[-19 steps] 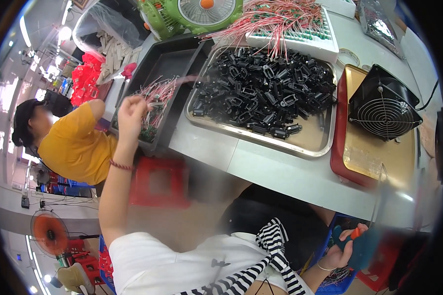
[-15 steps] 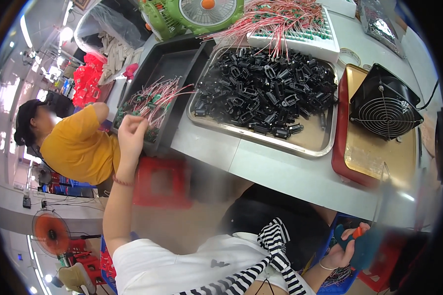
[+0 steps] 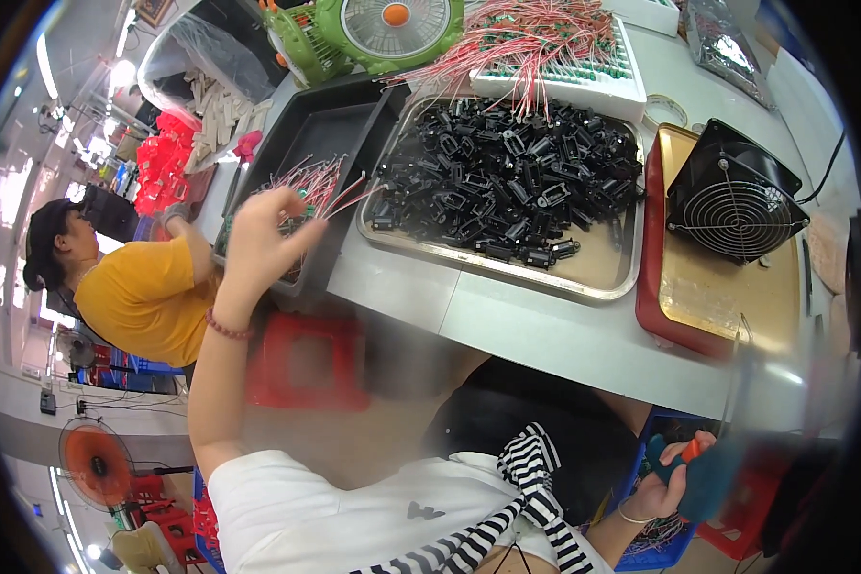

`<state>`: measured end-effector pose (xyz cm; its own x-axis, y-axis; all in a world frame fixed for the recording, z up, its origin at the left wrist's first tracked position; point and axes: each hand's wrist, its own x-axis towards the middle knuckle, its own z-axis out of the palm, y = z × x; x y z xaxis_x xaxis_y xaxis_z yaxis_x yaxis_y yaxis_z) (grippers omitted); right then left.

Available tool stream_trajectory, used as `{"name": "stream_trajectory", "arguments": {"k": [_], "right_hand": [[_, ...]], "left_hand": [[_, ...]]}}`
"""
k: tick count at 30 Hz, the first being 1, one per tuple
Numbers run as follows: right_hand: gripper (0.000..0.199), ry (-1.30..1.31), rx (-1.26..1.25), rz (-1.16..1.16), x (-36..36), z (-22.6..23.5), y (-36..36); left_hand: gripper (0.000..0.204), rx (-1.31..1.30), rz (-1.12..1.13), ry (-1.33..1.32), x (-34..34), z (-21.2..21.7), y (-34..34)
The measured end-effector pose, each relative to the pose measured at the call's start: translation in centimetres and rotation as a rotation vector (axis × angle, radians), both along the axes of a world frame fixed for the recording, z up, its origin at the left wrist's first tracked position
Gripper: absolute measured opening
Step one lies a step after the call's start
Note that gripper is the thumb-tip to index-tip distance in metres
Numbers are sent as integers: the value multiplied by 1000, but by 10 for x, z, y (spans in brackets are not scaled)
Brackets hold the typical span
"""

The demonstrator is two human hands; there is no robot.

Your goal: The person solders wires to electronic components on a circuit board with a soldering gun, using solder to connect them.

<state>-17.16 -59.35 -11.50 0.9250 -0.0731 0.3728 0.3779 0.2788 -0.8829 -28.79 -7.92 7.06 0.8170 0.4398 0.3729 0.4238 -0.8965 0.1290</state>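
My left hand [image 3: 263, 239] is over the near end of a dark grey tray [image 3: 301, 120]. Its thumb stands apart from the curled fingers, and no object shows between them. Just beyond it in the tray lies a bundle of small green circuit boards with red and white wires [image 3: 311, 182]. Low at the right, my right hand [image 3: 662, 486] is closed round a teal tool with an orange part [image 3: 693, 450]; its exact kind is unclear. That hand is above a blue crate [image 3: 674, 547] holding wired pieces.
Black plastic housings [image 3: 517, 172] fill a metal tray [image 3: 488, 265]. A black fan [image 3: 737, 196] stands on a gold-coloured tray [image 3: 689, 301]. Behind are a white foam tray [image 3: 584, 94] of wired boards and a green fan [image 3: 392, 33]. A person in yellow [image 3: 139, 297] sits left.
My left hand has gone from pinched fingers to thumb and fingers apart, and has turned over the tray. My right hand keeps its grip on the tool. The person in yellow has shifted an arm.
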Motion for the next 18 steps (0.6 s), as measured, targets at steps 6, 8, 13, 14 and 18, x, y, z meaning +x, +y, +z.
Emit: {"name": "stream_trajectory", "arguments": {"k": [6, 8, 13, 14, 18], "right_hand": [[56, 21, -8, -38, -2, -4, -5], [56, 32, -16, -50, -3, -5, -8], [57, 43, -35, -54, -2, -8, -11], [57, 40, -33, -47, -2, -8, -11], [58, 21, -16, -24, 0, -8, -10]], "left_hand": [[23, -83, 72, 17, 32, -24, 17], [21, -129, 138, -15, 31, -29, 32], [18, -119, 112, -5, 26, -40, 46], [19, -158, 107, -72, 27, -39, 44], [23, -59, -177, -65, 24, -29, 26]]}}
